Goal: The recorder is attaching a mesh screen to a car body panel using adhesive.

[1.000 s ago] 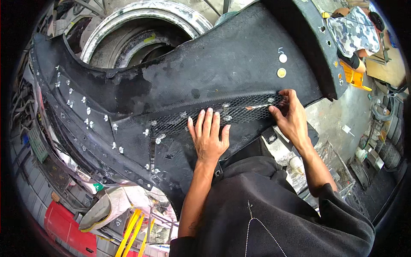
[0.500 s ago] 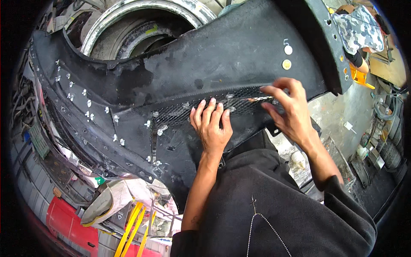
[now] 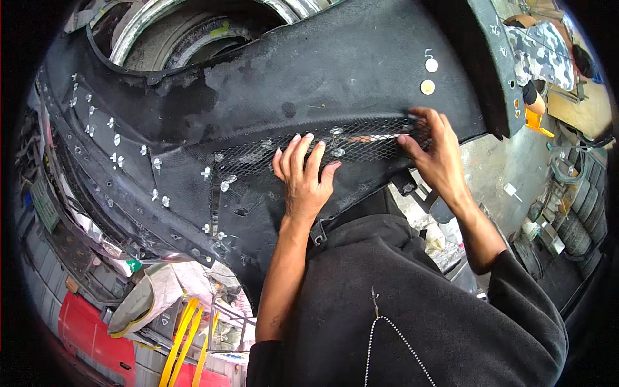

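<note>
A long strip of black diamond mesh (image 3: 367, 146) lies over a slot in a large black moulded panel (image 3: 258, 97), which looks like a vehicle body part. My left hand (image 3: 303, 177) rests with spread fingers on the mesh, fingertips pressing near its middle. At the strip's right end, my right hand (image 3: 440, 151) has its thumb and curled fingers around the mesh, which bends up slightly there. Through the mesh I see whitish blobs and a pale streak. Small white clips or glue dabs (image 3: 155, 163) dot the panel's left part.
Behind the panel stands a large round wheel rim (image 3: 129, 35). Two round stickers (image 3: 427, 86) sit on the panel's upper right. Another person (image 3: 541, 55) in a camouflage-patterned garment is at the far right. Yellow bars (image 3: 184, 342) and a red panel (image 3: 97, 335) lie lower left.
My right fingers, blurred and apart before, now close around the mesh's right end. My left hand stays on the mesh, fingers a little more spread. The whole view has shifted slightly.
</note>
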`<state>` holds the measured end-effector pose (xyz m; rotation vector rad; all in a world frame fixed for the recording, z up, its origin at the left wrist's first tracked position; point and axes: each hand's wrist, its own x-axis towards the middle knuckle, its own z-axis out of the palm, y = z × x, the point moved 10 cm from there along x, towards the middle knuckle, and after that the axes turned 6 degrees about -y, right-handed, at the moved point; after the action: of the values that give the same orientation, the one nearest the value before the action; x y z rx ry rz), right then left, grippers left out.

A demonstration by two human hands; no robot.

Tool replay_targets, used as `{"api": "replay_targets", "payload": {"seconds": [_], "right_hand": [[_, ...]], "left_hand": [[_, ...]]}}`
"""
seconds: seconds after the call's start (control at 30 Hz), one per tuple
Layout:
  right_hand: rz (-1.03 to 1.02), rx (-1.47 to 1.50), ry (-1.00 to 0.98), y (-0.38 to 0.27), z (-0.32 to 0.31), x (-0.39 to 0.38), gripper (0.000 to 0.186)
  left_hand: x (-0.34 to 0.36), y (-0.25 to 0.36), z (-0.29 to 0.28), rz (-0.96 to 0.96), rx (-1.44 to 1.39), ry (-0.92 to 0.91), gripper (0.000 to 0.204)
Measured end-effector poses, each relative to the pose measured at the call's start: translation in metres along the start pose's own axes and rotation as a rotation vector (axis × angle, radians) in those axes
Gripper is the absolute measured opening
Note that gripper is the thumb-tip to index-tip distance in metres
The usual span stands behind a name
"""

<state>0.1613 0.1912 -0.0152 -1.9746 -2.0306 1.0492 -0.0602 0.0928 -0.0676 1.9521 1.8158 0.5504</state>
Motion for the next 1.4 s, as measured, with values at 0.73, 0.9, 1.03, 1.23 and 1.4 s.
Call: {"api": "replay_targets", "payload": {"seconds": [0.73, 0.9, 1.03, 1.23, 1.4], "right_hand": [[-0.002, 0.226, -0.098, -0.005, 0.003, -0.011, 0.037], [-0.037, 0.166, -0.076, -0.002, 0.005, -0.014, 0.037], [-0.043, 0.171, -0.068, 0.008, 0.011, -0.014, 0.038], [-0.095, 0.153, -0.048, 0.014, 0.017, -0.016, 0.039], [-0.108, 0.159, -0.024, 0.018, 0.02, -0.017, 0.038]], "left_hand": [[-0.006, -0.004, 0.0, 0.069, 0.007, 0.02, 0.046], [-0.006, -0.003, 0.0, 0.075, -0.014, 0.035, 0.046], [-0.005, -0.003, -0.001, 0.072, 0.002, 0.031, 0.045], [-0.003, -0.003, -0.003, 0.061, -0.036, 0.026, 0.042], [-0.002, -0.001, -0.003, 0.048, -0.06, 0.03, 0.043]]}}
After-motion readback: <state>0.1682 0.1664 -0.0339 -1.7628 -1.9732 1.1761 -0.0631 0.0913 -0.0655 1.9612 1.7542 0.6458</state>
